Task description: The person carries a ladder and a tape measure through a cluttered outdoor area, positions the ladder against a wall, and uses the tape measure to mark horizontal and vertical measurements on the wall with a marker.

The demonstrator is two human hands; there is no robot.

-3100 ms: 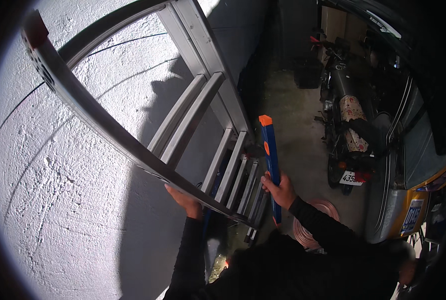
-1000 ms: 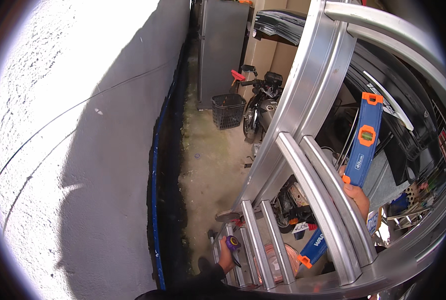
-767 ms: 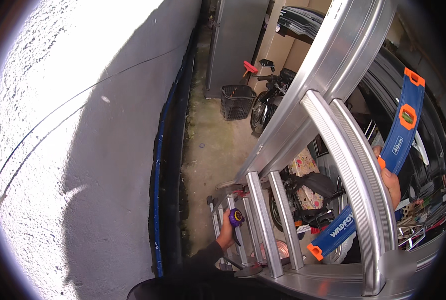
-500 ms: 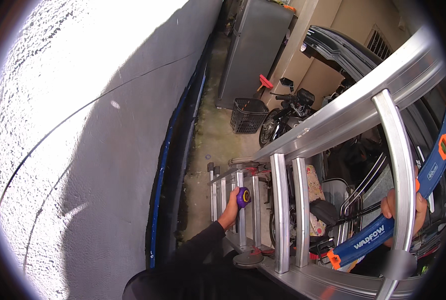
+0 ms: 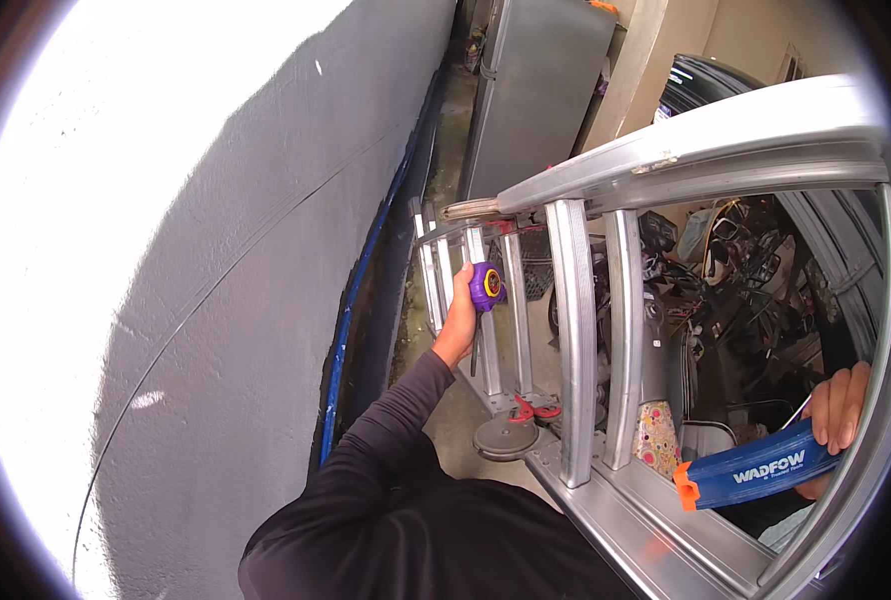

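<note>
The right hand (image 5: 838,412) is closest, low at the edge of the view. Its fingers curl over the top of a blue level tool (image 5: 751,470) with an orange end cap. The hand grips the tool tight, and the tool pokes out to the left of the hand, just behind the near rail of a silver ladder (image 5: 576,350). The ladder lies tipped on its side, and its rungs stand between the two hands.

The left hand (image 5: 458,322) is farther out, at the end of a long black sleeve (image 5: 391,440). It is closed around a purple tape measure (image 5: 486,286) with a yellow spot on its side. The tape measure sits at the top of the hand, right against the far rungs of the ladder.

Below the left hand, on the concrete floor, there is a round grey disc (image 5: 506,438) and a small red clamp (image 5: 533,408) beside it. To the left of that hand a big grey wall (image 5: 216,280) runs away, with a blue pipe (image 5: 356,290) along its bottom. Past the left hand stands a tall grey cabinet (image 5: 541,90). Behind the ladder, near the right hand, many dark things are piled up, too jumbled to tell apart.
</note>
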